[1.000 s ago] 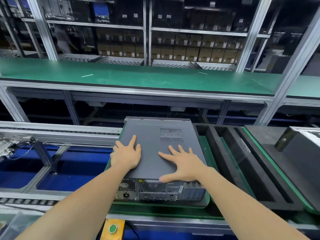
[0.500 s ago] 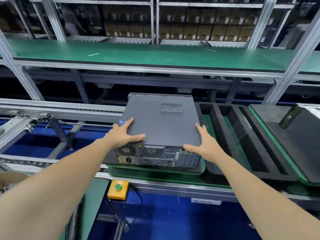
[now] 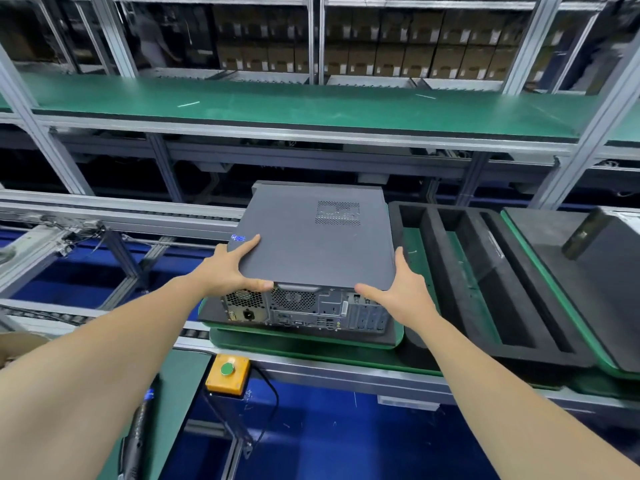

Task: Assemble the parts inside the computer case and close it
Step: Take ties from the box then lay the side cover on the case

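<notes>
A dark grey computer case [image 3: 311,244] lies flat on a green pallet [image 3: 298,341] on the conveyor, its side panel on top and closed. Its rear ports and fan grilles [image 3: 298,304] face me. My left hand [image 3: 225,271] cups the panel's near left corner, index finger straight along the left edge and thumb along the rear edge. My right hand [image 3: 405,289] cups the near right corner, fingers straight up the right edge and thumb on the rear edge.
A black foam tray [image 3: 464,271] with long slots sits just right of the case. Another dark case [image 3: 606,261] lies on a pallet at the far right. A yellow box with a green button [image 3: 227,374] is mounted below the conveyor rail. A green shelf [image 3: 311,105] runs behind.
Both hands left the flat top of the panel and moved to its near corners one second ago. Since half a second ago they have hardly moved.
</notes>
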`<state>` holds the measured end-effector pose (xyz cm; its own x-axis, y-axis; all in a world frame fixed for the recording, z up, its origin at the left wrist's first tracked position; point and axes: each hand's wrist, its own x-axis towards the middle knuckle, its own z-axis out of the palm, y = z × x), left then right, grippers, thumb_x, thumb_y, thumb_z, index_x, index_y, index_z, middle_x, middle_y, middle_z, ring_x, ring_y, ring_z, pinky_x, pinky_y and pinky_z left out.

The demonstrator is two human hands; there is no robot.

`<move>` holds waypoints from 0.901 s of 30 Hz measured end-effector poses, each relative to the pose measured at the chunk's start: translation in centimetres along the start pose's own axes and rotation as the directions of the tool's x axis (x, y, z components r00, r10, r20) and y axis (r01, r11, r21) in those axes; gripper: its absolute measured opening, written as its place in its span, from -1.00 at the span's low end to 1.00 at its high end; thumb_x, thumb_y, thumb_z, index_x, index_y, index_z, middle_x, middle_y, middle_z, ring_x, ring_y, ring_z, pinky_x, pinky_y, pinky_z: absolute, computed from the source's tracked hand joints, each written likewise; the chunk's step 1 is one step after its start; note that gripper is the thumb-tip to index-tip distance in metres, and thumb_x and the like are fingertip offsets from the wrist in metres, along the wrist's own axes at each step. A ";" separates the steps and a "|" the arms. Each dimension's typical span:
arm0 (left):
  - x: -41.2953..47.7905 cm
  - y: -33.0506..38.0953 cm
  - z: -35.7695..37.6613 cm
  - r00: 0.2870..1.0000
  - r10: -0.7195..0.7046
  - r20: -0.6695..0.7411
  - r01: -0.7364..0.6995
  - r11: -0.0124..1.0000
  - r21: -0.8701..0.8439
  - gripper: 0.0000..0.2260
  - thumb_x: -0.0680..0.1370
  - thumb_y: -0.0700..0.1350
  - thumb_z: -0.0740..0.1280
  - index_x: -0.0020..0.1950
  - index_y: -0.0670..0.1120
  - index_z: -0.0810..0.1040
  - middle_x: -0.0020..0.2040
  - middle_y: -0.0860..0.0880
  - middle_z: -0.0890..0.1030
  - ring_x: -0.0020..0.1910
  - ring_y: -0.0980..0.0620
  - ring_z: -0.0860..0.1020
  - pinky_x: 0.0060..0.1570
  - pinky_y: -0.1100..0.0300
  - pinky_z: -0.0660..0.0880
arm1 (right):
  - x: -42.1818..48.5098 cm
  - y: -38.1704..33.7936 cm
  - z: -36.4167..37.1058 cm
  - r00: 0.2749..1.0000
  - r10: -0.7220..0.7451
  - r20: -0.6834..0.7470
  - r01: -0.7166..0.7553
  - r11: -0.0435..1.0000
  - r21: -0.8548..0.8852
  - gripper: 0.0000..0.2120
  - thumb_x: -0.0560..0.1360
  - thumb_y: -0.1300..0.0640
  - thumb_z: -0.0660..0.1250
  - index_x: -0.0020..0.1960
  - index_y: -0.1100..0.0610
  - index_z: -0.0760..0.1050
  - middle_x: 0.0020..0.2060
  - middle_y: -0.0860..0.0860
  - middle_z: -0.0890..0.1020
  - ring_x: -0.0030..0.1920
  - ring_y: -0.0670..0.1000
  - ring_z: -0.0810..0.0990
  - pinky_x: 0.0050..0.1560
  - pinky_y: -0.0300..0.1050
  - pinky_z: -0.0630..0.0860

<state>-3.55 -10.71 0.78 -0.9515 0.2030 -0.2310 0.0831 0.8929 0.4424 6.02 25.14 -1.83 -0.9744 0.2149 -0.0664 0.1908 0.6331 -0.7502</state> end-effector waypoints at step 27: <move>0.1 -0.6 0.6 0.971 -0.219 -0.093 0.108 0.753 -0.649 -0.16 0.28 0.51 0.36 0.49 0.25 0.27 0.35 0.09 0.46 0.24 -0.06 0.50 0.20 -0.08 0.44 | 0.1 -0.1 0.0 0.977 0.193 -0.089 -0.123 0.857 0.500 -0.42 0.62 -0.31 0.27 0.57 -0.12 0.39 0.41 -0.26 0.52 0.53 0.05 0.39 0.51 0.09 0.29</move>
<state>-3.54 -11.03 -0.02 -0.9698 -0.0356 -0.2411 -0.2324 0.4332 0.8708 5.94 25.09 -1.77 -0.9047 0.3986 -0.1506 0.2241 0.1446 -0.9638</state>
